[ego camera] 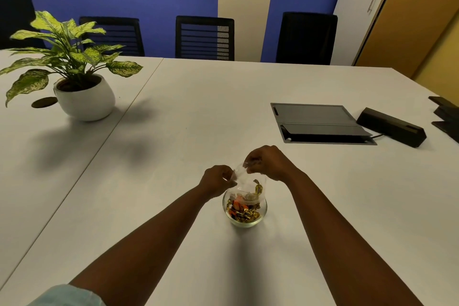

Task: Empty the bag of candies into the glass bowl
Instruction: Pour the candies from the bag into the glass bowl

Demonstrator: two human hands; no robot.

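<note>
A: Where is the bag [244,176] seen?

B: Clear plastic bag is held upside down, directly above the glass bowl [244,208], its mouth hanging into the bowl's opening. One gold-wrapped candy [258,189] is still seen inside the bag, near the lower edge.

A: And the grip?

B: Bag's upper end is pinched from both sides. The left hand [217,180] is closed on the left corner w/ thumb and fingers; the right hand [267,163] is closed on the top right part, a bit higher. Both grips are narrow, only plastic is held.

A: The bowl itself?

B: It is placed on the white table [173,131], near the front edge, approx. in the middle between the forearms. Candies [242,211] (gold and orange wrappers) are piled in it.

A: Around it?

B: A potted plant [74,67] is stood far left, well apart. A grey cable hatch [315,119] is set in the table at right, and a black box [392,126] is laid just beside it. Black chairs [205,37] are lined behind the table.
</note>
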